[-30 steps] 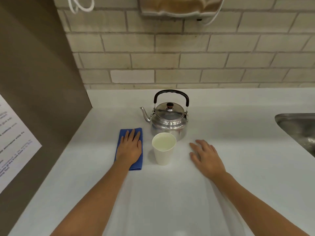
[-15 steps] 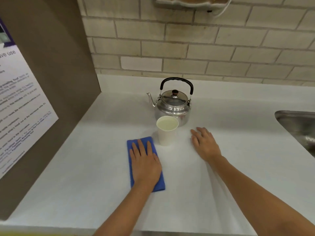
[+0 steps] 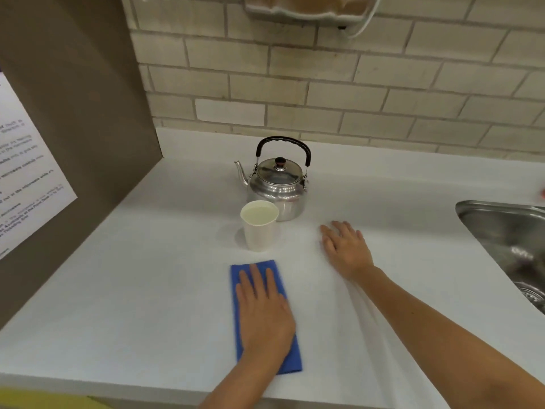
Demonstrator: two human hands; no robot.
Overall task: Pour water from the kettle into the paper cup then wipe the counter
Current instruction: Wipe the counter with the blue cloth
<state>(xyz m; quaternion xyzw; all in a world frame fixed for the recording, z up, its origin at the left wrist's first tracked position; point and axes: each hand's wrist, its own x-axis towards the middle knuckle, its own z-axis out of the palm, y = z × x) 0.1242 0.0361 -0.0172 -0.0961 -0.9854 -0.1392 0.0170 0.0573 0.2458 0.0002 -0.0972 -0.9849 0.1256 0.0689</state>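
Left hand [image 3: 264, 314] flat, fingers spread on soft blue cloth [image 3: 290, 355] — limp, press from top; right hand [image 3: 346, 250] open on bench [image 3: 147, 276].

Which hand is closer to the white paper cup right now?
Right. The right hand lies flat on the white counter just right of the white paper cup, fingertips level with its base. The left hand presses the blue cloth nearer the counter's front edge.

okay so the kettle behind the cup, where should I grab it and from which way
Grip the black arched handle of the kettle, coming down from above. It stands upright over the lid, clear of the metal body. The right hand, flat on the counter, looks nearest; the spout points left and the paper cup stands in front.
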